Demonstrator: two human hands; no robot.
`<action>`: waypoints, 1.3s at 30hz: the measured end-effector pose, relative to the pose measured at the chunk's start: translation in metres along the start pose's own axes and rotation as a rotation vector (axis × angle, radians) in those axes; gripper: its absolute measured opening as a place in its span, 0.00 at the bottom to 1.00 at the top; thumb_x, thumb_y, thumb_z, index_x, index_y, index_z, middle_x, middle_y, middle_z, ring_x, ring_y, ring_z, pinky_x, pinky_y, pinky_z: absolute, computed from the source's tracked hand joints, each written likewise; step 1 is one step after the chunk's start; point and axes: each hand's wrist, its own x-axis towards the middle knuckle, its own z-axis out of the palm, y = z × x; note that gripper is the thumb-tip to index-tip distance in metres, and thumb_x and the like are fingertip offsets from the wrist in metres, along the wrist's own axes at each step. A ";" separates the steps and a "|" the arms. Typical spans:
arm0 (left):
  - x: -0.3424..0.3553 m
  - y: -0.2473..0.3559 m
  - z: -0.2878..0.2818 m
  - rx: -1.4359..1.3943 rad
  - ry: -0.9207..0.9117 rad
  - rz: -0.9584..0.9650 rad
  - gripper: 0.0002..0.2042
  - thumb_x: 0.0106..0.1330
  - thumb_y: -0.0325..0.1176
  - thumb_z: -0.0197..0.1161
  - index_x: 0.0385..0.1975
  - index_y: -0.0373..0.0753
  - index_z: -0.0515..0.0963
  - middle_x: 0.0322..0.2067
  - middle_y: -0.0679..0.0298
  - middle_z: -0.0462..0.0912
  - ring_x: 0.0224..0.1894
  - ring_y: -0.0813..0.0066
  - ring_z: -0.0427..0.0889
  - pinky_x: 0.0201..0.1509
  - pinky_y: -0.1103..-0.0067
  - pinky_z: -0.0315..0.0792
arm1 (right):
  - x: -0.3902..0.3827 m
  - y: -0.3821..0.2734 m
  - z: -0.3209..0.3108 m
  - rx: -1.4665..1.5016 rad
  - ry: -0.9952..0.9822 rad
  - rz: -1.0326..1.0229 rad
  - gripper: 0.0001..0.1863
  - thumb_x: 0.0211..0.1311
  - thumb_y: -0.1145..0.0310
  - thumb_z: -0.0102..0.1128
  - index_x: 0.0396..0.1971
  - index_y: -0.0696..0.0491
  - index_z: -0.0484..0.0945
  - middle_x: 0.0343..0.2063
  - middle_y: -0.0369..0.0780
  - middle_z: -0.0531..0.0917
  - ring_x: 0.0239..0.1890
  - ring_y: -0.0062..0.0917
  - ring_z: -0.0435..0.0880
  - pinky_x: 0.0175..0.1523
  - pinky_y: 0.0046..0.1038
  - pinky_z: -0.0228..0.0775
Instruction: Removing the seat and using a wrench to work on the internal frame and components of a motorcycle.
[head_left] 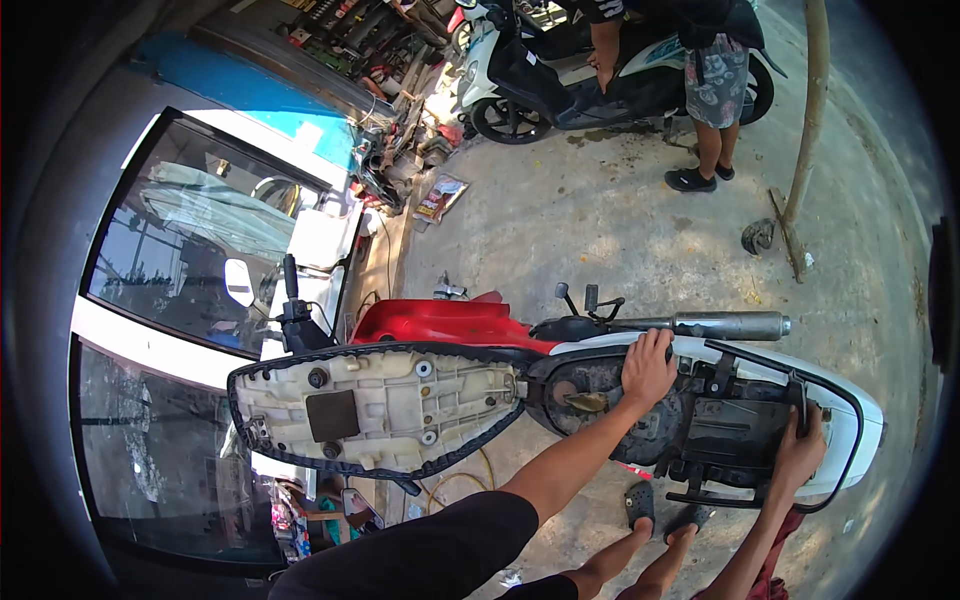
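Note:
A motorcycle with a red front and a white tail lies across the view, its seat [400, 405] tipped forward with the pale underside up. My left hand [648, 372] rests over the far edge of the white side panel [592, 348], fingers curled down on it. At the rear of the open seat bay, my right hand [799, 452] is closed around a narrow dark piece [801, 405] beside the black rail [862, 425]; its exact kind is unclear. Between the hands lies the black under-seat tray [735, 428].
An exhaust muffler [735, 325] runs along the far side. A windowed wall [160, 345] stands at left. Farther back, a person [715, 90] stands by a white and black scooter [560, 85]. A wooden pole [812, 110] rises at right. My feet in dark clogs [640, 500] are below the motorcycle.

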 end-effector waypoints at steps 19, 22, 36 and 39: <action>0.003 0.005 0.003 -0.022 0.004 0.000 0.15 0.55 0.30 0.62 0.42 0.41 0.69 0.38 0.60 0.70 0.46 0.60 0.72 0.51 0.68 0.66 | 0.005 0.023 0.014 -0.204 0.079 -0.287 0.11 0.61 0.75 0.55 0.43 0.55 0.78 0.36 0.44 0.81 0.37 0.43 0.81 0.40 0.37 0.73; 0.003 0.005 0.004 -0.021 0.020 0.002 0.15 0.54 0.30 0.62 0.42 0.41 0.69 0.38 0.60 0.70 0.46 0.60 0.72 0.51 0.67 0.66 | 0.007 0.022 0.014 -0.218 0.067 -0.308 0.10 0.62 0.74 0.53 0.43 0.54 0.78 0.36 0.44 0.81 0.36 0.43 0.81 0.38 0.38 0.72; 0.001 0.001 -0.001 -0.011 -0.015 -0.006 0.15 0.55 0.30 0.62 0.41 0.41 0.68 0.38 0.60 0.70 0.46 0.60 0.72 0.50 0.67 0.66 | -0.019 -0.001 -0.008 0.035 -0.223 -0.004 0.12 0.67 0.68 0.52 0.43 0.59 0.77 0.31 0.46 0.82 0.30 0.32 0.80 0.38 0.31 0.70; 0.001 0.006 0.002 -0.044 0.000 -0.005 0.14 0.54 0.29 0.61 0.41 0.41 0.69 0.38 0.59 0.70 0.47 0.59 0.72 0.50 0.67 0.66 | -0.054 0.013 -0.003 0.333 -0.298 0.198 0.15 0.71 0.65 0.47 0.40 0.63 0.75 0.24 0.36 0.75 0.27 0.18 0.71 0.34 0.22 0.64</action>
